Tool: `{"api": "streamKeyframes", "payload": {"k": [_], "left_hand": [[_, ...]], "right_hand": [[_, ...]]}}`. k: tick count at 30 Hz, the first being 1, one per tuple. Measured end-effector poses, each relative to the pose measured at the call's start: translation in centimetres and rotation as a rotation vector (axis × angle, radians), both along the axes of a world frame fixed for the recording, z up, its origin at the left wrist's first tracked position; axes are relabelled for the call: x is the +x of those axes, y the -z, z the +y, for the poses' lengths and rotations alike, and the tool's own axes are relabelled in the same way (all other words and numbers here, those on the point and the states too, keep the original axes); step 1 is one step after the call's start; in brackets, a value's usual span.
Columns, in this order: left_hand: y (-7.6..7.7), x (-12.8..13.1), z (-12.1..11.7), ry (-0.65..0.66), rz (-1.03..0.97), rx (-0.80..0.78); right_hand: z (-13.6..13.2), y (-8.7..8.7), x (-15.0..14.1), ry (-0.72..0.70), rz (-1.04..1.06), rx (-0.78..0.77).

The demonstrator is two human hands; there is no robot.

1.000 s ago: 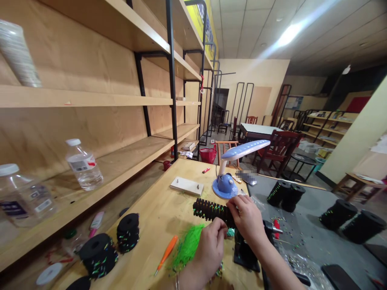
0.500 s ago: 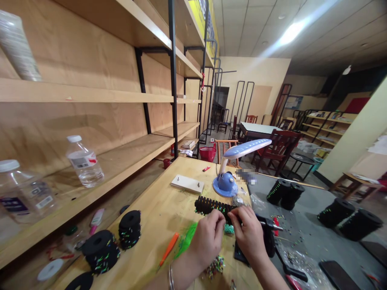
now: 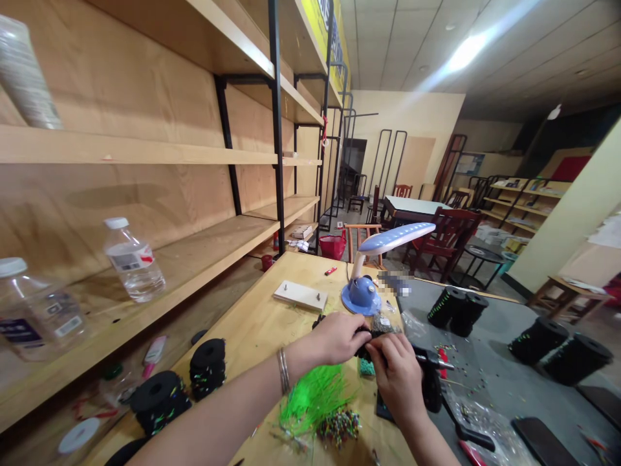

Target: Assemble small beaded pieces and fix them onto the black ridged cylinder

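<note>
A row of black ridged foam discs lies crosswise in front of me, mostly covered by my hands. My left hand reaches over it, fingers curled and thumb pressed in near the right part of the row. Close beside it, my right hand pinches at the row's right end. Whatever sits between the fingertips of either hand is too small or hidden to make out. Just right of my right hand is a black tool with a metal chuck. Under my left wrist lie a bright green stringy bundle and a heap of small multicoloured-tipped pieces.
A blue desk lamp and a pale board with two pegs stand beyond my hands. Black foam rolls are at left, and more rolls on the grey table. Shelving holding plastic bottles borders the left side.
My left hand has moved forward and over the foam row, hiding its left part. My left forearm now covers the orange-handled tool, and more of the green bundle shows. My right hand stays nearly still.
</note>
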State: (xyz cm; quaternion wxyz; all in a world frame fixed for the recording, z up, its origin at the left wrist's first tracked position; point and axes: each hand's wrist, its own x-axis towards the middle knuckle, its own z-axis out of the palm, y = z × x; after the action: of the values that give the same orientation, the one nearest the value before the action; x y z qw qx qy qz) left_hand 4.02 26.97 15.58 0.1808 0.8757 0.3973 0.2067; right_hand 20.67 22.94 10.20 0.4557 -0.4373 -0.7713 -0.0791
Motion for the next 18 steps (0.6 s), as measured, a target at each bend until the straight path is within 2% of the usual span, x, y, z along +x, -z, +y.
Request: {"api": "streamKeyframes", "payload": {"k": [4, 8, 18], "left_hand": [[-1.1, -0.1, 1.6, 0.042, 0.067, -0.09], [-1.1, -0.2, 2.9, 0.116, 0.092, -0.131], [-1.3, -0.5, 3.0, 0.155, 0.121, -0.14]], "right_hand": [[-0.1, 0.6, -0.2, 0.041, -0.014, 0.064], [-0.1, 0.7, -0.3, 0.041, 0.001, 0.076], [0.2, 0.7, -0.6, 0.042, 0.105, 0.065]]}}
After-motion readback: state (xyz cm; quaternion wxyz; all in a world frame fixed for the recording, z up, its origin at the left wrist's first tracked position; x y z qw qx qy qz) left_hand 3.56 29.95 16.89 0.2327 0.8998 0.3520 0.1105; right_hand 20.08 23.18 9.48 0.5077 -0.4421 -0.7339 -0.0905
